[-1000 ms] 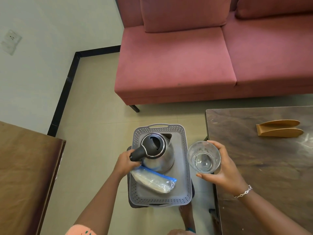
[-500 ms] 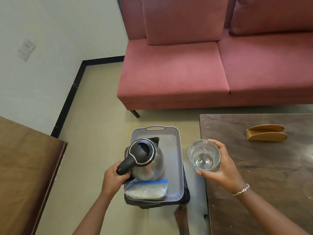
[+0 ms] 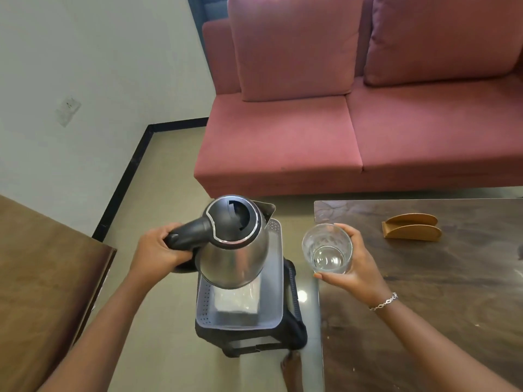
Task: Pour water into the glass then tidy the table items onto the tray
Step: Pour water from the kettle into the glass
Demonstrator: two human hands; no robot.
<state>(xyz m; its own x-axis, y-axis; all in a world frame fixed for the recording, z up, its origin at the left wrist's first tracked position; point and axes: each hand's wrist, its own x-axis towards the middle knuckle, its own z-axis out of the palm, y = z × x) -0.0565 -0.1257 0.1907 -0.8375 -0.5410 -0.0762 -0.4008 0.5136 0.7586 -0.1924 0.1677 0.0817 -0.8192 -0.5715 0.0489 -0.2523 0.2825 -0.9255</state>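
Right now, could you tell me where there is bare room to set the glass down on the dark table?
The dark table is bare between the right hand holding the glass and the wooden holder, and across its whole near side. The tray is crowded: the kettle, in the left hand, hangs over it above a bag.

Both hands closed in grips, forearms reaching forward from the lower corners.

The left hand (image 3: 158,250) is curled in a fist around the kettle handle (image 3: 189,236) — knuckles up, wrist straight, forearm running back to the lower left. The right hand (image 3: 356,267) cups the glass (image 3: 327,248) from its right side, fingers (image 3: 343,229) over the far rim, thumb at the near edge — a bracelet (image 3: 383,301) on its wrist.
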